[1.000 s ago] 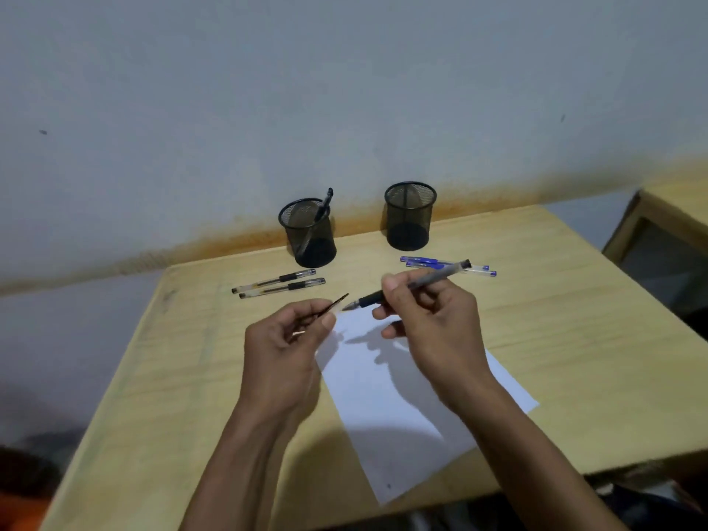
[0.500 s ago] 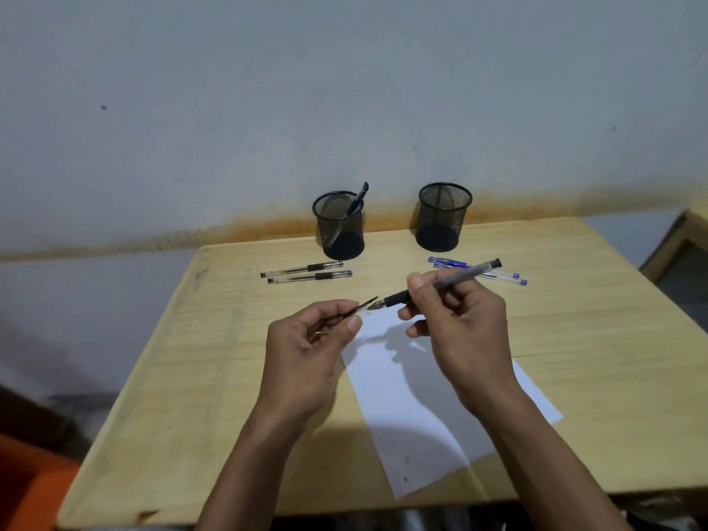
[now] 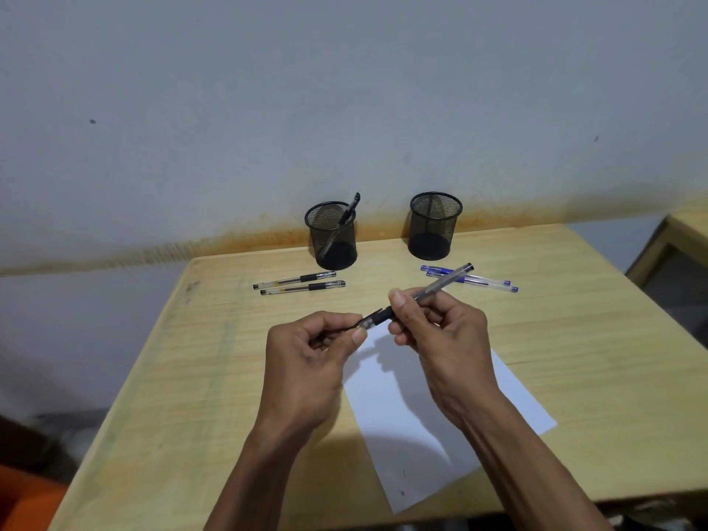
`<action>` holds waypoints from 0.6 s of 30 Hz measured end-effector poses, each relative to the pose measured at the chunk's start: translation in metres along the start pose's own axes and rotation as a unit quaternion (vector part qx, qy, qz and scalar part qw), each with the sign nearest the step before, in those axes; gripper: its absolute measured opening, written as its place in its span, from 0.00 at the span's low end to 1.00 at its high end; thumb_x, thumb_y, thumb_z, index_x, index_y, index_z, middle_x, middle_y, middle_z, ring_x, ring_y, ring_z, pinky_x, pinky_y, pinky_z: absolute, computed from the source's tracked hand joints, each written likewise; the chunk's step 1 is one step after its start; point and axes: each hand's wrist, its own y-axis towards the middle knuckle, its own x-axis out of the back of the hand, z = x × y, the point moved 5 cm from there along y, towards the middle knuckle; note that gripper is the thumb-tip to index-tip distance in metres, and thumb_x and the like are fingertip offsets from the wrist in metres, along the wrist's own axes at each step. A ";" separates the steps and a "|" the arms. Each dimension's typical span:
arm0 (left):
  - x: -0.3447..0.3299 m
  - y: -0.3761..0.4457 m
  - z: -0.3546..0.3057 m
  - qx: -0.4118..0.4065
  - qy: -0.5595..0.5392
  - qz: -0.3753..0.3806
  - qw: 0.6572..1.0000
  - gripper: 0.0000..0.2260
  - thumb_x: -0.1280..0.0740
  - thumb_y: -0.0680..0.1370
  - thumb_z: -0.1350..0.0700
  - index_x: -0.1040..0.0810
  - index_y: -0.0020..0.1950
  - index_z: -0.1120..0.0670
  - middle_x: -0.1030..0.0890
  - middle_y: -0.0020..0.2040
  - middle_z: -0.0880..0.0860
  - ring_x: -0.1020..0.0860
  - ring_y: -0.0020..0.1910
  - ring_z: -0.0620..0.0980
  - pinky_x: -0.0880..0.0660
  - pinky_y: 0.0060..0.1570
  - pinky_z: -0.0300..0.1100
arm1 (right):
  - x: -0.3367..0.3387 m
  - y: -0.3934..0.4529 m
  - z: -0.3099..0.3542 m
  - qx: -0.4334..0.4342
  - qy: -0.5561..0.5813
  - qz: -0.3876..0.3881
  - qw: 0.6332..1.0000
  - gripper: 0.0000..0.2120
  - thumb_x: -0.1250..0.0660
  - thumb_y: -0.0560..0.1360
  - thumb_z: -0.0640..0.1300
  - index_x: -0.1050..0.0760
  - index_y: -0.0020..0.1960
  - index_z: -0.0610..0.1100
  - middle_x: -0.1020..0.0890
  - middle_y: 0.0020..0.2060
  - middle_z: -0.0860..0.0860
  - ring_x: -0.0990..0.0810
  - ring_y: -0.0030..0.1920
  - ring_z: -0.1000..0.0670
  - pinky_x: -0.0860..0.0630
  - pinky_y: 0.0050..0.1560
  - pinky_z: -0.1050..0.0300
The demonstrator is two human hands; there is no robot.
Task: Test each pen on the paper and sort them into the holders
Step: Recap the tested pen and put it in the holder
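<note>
The scene is lit dimly and evenly from overhead, with a cool grey cast laid over the wall (image 3: 344, 90). Soft-edged shadows of both hands are thrown downward onto the white paper (image 3: 513, 400), and a broader shadow is cast along the near edge of the table (image 3: 191, 377). No glare is seen. Straight lines are bowed by the wide-angle lens toward the frame edges. Fine detail is softened throughout, and the corners are rendered darker and smeared.

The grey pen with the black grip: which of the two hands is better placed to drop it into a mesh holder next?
The right hand. It grips the grey pen with the black grip by its barrel, while the left hand only pinches the thin black cap at the tip.
</note>
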 end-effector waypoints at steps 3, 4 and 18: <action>0.000 0.001 0.002 -0.003 0.000 -0.006 1.000 0.07 0.25 0.72 0.62 0.14 0.46 0.51 0.13 0.40 0.49 0.16 0.42 0.46 0.21 0.45 0.39 | 0.000 0.001 -0.001 -0.020 0.021 0.010 1.000 0.05 0.26 0.75 0.44 0.17 0.48 0.42 0.15 0.34 0.49 0.17 0.35 0.52 0.21 0.41 0.59; -0.001 0.001 0.003 0.000 -0.008 -0.010 1.000 0.06 0.25 0.72 0.62 0.14 0.46 0.52 0.13 0.40 0.50 0.16 0.41 0.46 0.21 0.44 0.37 | 0.000 0.001 -0.001 -0.023 0.022 0.011 0.999 0.06 0.26 0.75 0.44 0.17 0.50 0.43 0.14 0.35 0.48 0.16 0.36 0.52 0.20 0.41 0.59; -0.056 0.004 0.006 -0.008 -0.035 0.099 0.994 0.09 0.26 0.72 0.64 0.15 0.47 0.51 0.13 0.42 0.46 0.16 0.41 0.41 0.21 0.44 0.31 | 0.045 -0.011 0.009 -0.011 -0.023 -0.110 0.994 0.05 0.26 0.76 0.45 0.16 0.47 0.43 0.13 0.38 0.50 0.14 0.38 0.53 0.20 0.37 0.57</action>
